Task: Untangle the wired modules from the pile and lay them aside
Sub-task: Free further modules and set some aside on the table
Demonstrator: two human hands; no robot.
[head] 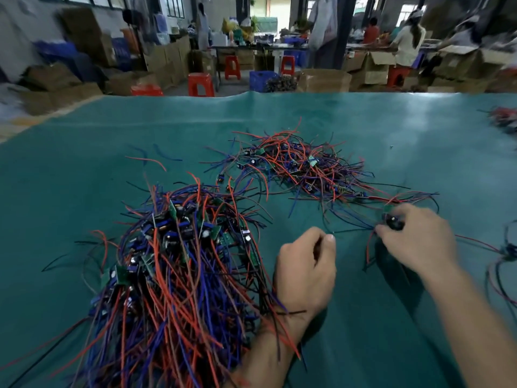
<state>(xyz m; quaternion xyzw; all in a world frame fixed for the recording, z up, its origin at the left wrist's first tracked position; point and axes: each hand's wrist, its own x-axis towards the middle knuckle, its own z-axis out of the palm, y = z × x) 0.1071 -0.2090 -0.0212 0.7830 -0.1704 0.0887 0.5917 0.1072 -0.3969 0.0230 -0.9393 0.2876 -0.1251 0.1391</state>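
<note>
A tangled pile (302, 169) of small green circuit modules with red, blue and black wires lies in the middle of the green table cover (84, 163). At the near left sits a bigger heap of modules (173, 264), their wires running roughly one way toward me. My right hand (414, 236) pinches one dark module (393, 221) at the pile's near right edge, its wires trailing left and back into the tangle. My left hand (305, 267) pinches a thin wire (352, 230) that leads toward that module. Wires from the heap lie across my left wrist.
More wired modules lie at the right edge (503, 256) and at the far right (503, 119) of the cover. Beyond the table's far edge stand red stools (200, 84), cardboard boxes (324, 79), a blue crate (261, 79) and people at benches.
</note>
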